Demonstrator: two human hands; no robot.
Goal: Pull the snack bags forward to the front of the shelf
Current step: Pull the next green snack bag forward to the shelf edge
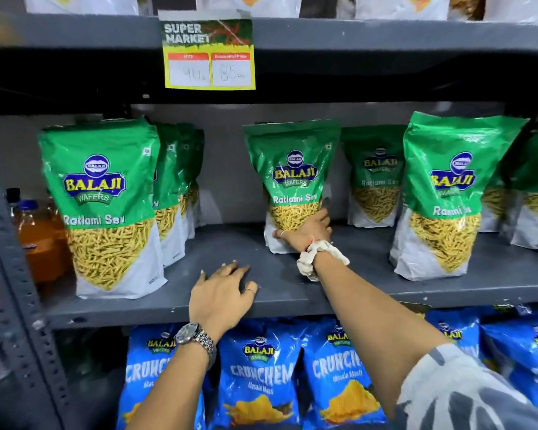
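Mid-pull on the middle column. The right hand [308, 232] reaches deep onto the grey shelf [370, 274], fingers wrapped around the lower part of the middle green snack bag [292, 187], thumb side on its white base and fingertips curled behind its right edge. That bag stands upright, set back from the shelf lip, with bare shelf between it and the left hand [222, 291]. The left hand lies flat near the front edge, fingers spread and holding nothing. The front-left bag [106, 209] and front-right bag [444, 197] already sit forward, on either side of the fingers; another rear bag [375, 181] waits just beyond the right fingertips. Next move likely needs a straight drag toward the lip, keeping the bag upright, stopping level with its neighbours.
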